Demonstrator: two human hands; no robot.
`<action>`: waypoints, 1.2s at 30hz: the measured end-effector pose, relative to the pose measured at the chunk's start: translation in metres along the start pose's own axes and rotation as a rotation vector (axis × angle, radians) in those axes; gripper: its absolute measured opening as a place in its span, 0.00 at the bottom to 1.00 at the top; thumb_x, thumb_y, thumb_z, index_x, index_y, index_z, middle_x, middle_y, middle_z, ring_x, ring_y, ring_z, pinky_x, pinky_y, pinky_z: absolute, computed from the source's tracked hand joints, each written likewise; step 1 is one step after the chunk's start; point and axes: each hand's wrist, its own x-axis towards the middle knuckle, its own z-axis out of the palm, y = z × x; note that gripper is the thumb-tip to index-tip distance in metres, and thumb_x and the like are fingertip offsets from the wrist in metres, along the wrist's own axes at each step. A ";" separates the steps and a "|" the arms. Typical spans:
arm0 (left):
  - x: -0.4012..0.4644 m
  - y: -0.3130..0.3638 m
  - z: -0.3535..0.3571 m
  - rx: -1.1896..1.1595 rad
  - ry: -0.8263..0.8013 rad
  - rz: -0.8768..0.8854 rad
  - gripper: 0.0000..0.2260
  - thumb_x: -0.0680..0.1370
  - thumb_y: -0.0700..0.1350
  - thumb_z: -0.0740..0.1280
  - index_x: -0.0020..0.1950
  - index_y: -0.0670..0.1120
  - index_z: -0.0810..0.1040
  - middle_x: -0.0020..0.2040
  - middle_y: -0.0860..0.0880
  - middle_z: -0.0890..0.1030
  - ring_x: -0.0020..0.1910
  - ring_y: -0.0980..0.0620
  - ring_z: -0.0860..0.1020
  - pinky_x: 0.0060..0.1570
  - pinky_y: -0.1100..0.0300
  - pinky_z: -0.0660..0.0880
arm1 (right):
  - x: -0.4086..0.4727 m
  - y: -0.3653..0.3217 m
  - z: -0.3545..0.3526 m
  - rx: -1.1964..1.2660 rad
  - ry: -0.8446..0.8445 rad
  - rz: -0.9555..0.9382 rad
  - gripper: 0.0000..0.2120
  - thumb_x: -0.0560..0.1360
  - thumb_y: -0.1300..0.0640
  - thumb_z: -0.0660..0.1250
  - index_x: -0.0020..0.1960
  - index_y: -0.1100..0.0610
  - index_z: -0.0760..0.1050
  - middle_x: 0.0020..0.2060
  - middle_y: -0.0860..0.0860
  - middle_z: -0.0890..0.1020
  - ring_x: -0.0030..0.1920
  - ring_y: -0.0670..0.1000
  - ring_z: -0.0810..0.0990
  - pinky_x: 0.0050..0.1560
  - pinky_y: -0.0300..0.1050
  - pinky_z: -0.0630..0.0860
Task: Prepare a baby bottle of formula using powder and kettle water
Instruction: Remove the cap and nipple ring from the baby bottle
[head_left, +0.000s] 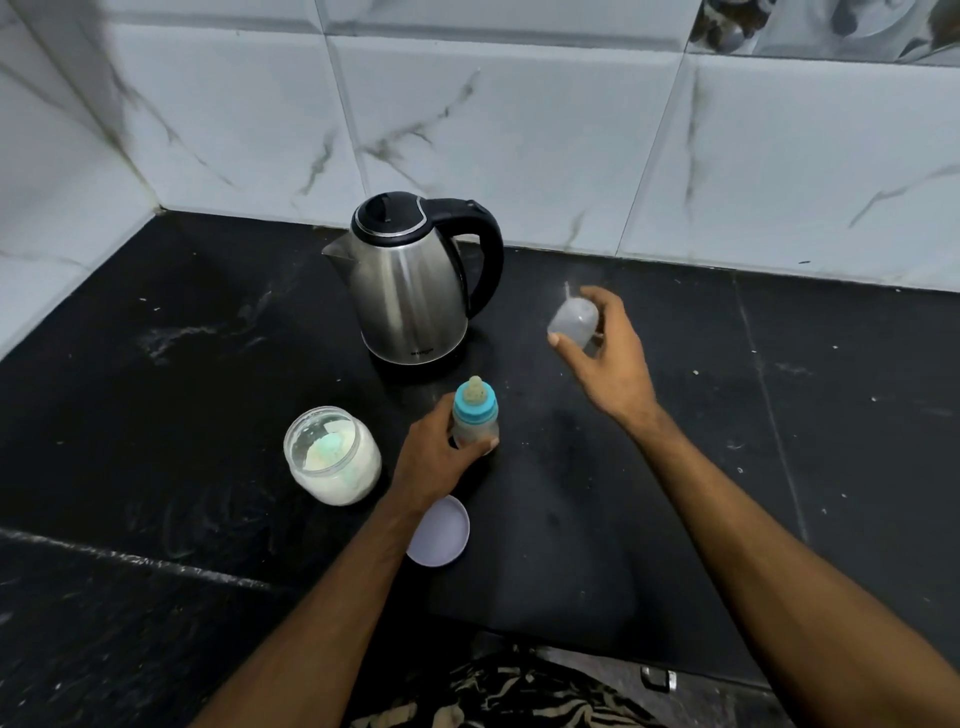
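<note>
Bottle (475, 418) upright on dark surface (779, 415), gripped by left hand (434, 457); clear cap (574, 318) held aloft in right hand (608, 353), just right of kettle (410, 291).

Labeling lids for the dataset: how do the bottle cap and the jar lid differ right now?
The bottle cap is a clear dome; the jar lid is a flat pale disc. The cap is held in the right hand above the counter; the lid lies on the counter, partly hidden by the left wrist. Both are off their containers.
</note>
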 end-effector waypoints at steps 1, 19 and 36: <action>0.000 0.000 0.000 0.002 -0.001 0.000 0.32 0.71 0.48 0.77 0.72 0.51 0.69 0.65 0.53 0.78 0.64 0.57 0.76 0.66 0.55 0.73 | -0.005 0.012 -0.004 -0.033 0.006 0.038 0.28 0.73 0.53 0.74 0.68 0.53 0.67 0.60 0.46 0.75 0.58 0.47 0.77 0.60 0.49 0.77; -0.002 0.002 0.003 0.022 0.005 -0.038 0.32 0.72 0.48 0.76 0.73 0.48 0.67 0.69 0.48 0.75 0.68 0.51 0.73 0.68 0.50 0.72 | -0.053 0.075 -0.009 -0.293 -0.119 0.201 0.23 0.74 0.52 0.72 0.66 0.53 0.67 0.59 0.50 0.76 0.56 0.48 0.72 0.54 0.44 0.71; -0.003 0.004 0.003 0.021 -0.007 -0.031 0.32 0.73 0.47 0.75 0.73 0.47 0.66 0.70 0.48 0.73 0.69 0.51 0.72 0.68 0.54 0.70 | -0.055 0.074 -0.009 -0.235 0.027 0.262 0.39 0.75 0.54 0.72 0.78 0.56 0.54 0.74 0.57 0.63 0.72 0.55 0.64 0.73 0.53 0.64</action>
